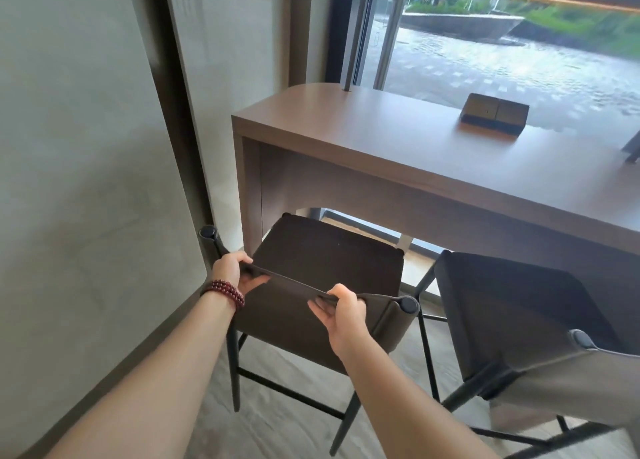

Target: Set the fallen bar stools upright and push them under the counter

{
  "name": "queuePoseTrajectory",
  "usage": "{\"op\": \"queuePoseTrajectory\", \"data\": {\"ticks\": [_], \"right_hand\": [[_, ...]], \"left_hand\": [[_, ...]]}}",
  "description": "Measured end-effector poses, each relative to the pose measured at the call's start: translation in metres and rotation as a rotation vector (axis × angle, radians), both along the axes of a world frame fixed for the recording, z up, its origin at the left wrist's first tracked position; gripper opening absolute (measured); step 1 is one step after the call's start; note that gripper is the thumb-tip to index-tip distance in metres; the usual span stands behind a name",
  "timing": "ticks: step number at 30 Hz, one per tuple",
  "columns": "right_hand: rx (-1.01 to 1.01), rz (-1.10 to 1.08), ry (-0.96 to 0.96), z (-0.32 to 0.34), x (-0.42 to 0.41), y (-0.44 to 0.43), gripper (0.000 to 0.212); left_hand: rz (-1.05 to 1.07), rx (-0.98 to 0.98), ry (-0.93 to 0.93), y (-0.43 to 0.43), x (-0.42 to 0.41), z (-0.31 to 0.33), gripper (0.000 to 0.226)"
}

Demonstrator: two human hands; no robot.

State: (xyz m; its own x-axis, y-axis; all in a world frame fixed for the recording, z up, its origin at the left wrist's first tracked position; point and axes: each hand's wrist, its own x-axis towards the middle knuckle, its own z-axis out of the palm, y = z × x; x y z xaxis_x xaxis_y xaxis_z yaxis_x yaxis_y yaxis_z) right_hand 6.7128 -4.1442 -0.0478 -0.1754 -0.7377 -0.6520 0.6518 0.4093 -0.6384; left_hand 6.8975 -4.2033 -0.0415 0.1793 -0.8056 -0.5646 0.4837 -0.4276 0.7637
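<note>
1. One long wooden counter (415, 168) runs from the centre of the frame out toward 3 o'clock. It is set against a tall window (519, 60) at 1 o'clock, and a pale wall (69, 147) fills the 9 o'clock side.
2. At 6 o'clock from the counter's left end, a dark brown bar stool (325, 261) stands upright on thin black legs on the grey floor (294, 417). The far edge of its seat just reaches the counter's front edge, while most of the seat and the backrest lie out on the near side.
3. A second bar stool (519, 303) stands upright at 4 o'clock, just beside the first. The far part of its seat is tucked below the counter's edge, and its backrest is cut off by the frame.
4. The person's left hand (232, 271) grips the top edge of the first stool's backrest near its 9 o'clock post, with the thumb over the top and the fingers curled against the near face.
5. The right hand (346, 316) pinches the same edge close to the 3 o'clock post, with the thumb on top and the fingers pressed together below it.
6. A small dark box (494, 112) sits on the counter at 1 o'clock, well apart from both hands.
7. A red bead bracelet (225, 294) is wrapped around the left wrist.
</note>
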Motion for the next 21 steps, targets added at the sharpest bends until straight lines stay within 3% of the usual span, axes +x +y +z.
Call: {"op": "queuePoseTrajectory", "data": {"ticks": [12, 21], "right_hand": [[-0.077, 0.028, 0.058, -0.009, -0.071, -0.068, 0.021], [0.041, 0.241, 0.219, -0.006, -0.065, -0.08, 0.064]], "left_hand": [[0.001, -0.066, 0.171, -0.046, -0.056, -0.015, 0.013], [0.021, -0.06, 0.218, -0.064, -0.043, -0.018, 0.031]]}}
